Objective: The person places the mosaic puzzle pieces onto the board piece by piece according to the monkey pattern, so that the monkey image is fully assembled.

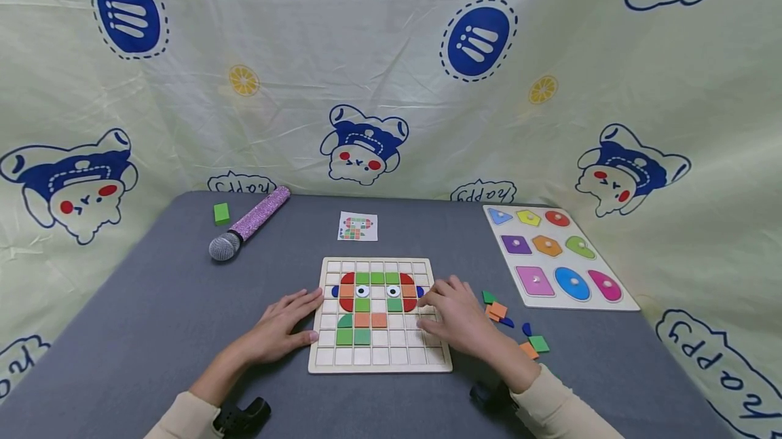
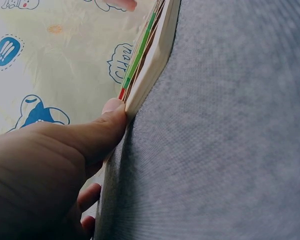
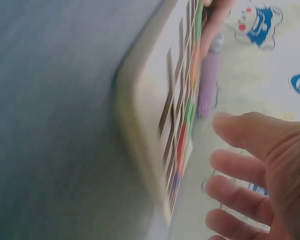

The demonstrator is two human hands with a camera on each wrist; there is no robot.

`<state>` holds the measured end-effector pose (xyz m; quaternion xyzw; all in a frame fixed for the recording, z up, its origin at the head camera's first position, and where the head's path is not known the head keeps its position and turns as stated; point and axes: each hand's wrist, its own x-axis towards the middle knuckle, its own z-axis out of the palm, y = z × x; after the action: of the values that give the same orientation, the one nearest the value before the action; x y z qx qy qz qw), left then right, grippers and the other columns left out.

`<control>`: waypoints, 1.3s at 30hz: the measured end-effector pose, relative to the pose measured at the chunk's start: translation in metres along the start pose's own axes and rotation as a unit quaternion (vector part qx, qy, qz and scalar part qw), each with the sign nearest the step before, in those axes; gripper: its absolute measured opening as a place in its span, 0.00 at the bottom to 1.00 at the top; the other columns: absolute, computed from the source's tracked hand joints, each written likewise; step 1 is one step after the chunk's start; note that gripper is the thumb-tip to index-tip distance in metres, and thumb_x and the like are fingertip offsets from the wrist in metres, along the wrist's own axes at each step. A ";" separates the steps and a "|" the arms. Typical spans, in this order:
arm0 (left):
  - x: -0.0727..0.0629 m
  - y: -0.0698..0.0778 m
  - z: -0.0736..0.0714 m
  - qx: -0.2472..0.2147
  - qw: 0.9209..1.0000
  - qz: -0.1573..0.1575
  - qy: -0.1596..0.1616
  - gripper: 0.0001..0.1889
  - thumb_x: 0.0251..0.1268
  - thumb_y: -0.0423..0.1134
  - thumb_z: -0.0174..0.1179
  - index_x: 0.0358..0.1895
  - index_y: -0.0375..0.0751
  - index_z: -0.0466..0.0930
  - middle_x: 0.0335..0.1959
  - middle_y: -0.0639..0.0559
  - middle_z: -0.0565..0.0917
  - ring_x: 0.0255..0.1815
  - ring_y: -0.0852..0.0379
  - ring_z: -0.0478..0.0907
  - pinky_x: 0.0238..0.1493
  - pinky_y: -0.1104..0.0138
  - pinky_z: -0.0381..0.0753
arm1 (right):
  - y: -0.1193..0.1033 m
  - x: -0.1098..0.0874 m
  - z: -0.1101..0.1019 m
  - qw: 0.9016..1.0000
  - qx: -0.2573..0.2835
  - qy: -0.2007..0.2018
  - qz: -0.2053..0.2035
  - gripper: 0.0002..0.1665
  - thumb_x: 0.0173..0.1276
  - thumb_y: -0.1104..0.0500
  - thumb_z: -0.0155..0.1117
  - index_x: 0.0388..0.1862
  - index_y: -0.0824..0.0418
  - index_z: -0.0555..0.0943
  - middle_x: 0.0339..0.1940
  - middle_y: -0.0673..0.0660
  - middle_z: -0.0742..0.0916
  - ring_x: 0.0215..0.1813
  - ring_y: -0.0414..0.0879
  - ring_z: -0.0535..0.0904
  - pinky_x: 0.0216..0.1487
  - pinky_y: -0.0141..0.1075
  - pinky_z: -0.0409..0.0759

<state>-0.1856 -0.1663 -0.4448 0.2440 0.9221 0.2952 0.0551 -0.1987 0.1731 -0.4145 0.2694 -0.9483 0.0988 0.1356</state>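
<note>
A white grid board [image 1: 397, 356] lies on the grey table, holding green, orange, red and blue tiles and two eye tiles. My left hand [image 1: 277, 327] rests along its left edge with fingers extended. In the left wrist view, the thumb [image 2: 107, 122] touches the rim of the board. Over the board's right side is my right hand [image 1: 458, 317], fingertips near the blue half-round piece [image 1: 420, 291]. The right wrist view shows that hand's fingers [image 3: 237, 195] loosely bent and spread from the thumb, nothing between them.
Loose orange, green and blue pieces [image 1: 537, 344] lie right of the right hand. A shape puzzle board [image 1: 531, 300] stands farther right. Behind the grid board is a small pattern card [image 1: 358, 226]. A purple microphone [image 1: 259, 215] and green square [image 1: 221, 214] lie back left.
</note>
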 end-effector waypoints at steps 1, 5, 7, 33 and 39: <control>0.000 0.000 0.000 0.000 1.000 0.000 0.000 0.34 0.66 0.51 0.56 0.72 0.44 0.59 0.74 0.48 0.60 0.75 0.39 0.52 0.64 0.36 0.52 | 0.005 -0.003 -0.001 1.000 -0.005 0.000 0.010 0.13 0.51 0.48 0.74 0.35 0.50 0.86 0.34 0.48 0.80 0.42 0.44 0.68 0.44 0.41 0.67; 0.000 0.000 0.000 -0.001 1.000 0.001 -0.002 0.34 0.66 0.51 0.56 0.72 0.44 0.58 0.74 0.48 0.60 0.75 0.38 0.52 0.64 0.36 0.51 | 0.025 -0.013 -0.006 0.999 -0.018 -0.002 0.047 0.15 0.51 0.49 0.75 0.36 0.52 0.86 0.35 0.49 0.81 0.43 0.45 0.69 0.45 0.43 0.67; 0.000 0.000 0.000 -0.001 1.000 0.002 -0.001 0.34 0.66 0.50 0.56 0.72 0.44 0.58 0.74 0.48 0.60 0.75 0.38 0.52 0.64 0.36 0.51 | 0.035 -0.019 -0.008 0.998 -0.025 -0.001 0.061 0.15 0.50 0.49 0.75 0.36 0.53 0.86 0.35 0.49 0.80 0.42 0.45 0.69 0.45 0.42 0.67; 0.000 -0.001 0.001 -0.001 1.000 0.007 0.003 0.34 0.66 0.49 0.56 0.72 0.43 0.59 0.74 0.47 0.60 0.74 0.38 0.53 0.64 0.36 0.52 | 0.108 -0.062 -0.023 0.985 -0.029 -0.032 0.170 0.18 0.51 0.50 0.74 0.39 0.58 0.85 0.37 0.57 0.80 0.43 0.51 0.67 0.40 0.44 0.65; 0.000 -0.001 0.001 0.001 1.000 0.012 0.005 0.34 0.66 0.49 0.56 0.72 0.43 0.59 0.74 0.47 0.60 0.74 0.38 0.53 0.63 0.36 0.52 | 0.108 -0.063 -0.023 0.983 -0.029 -0.041 0.179 0.18 0.52 0.50 0.73 0.39 0.58 0.85 0.38 0.57 0.81 0.43 0.51 0.67 0.40 0.43 0.64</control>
<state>-0.1856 -0.1670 -0.4465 0.2537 0.9197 0.2961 0.0467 -0.2009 0.3001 -0.4252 0.0952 -0.9885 0.0822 0.0843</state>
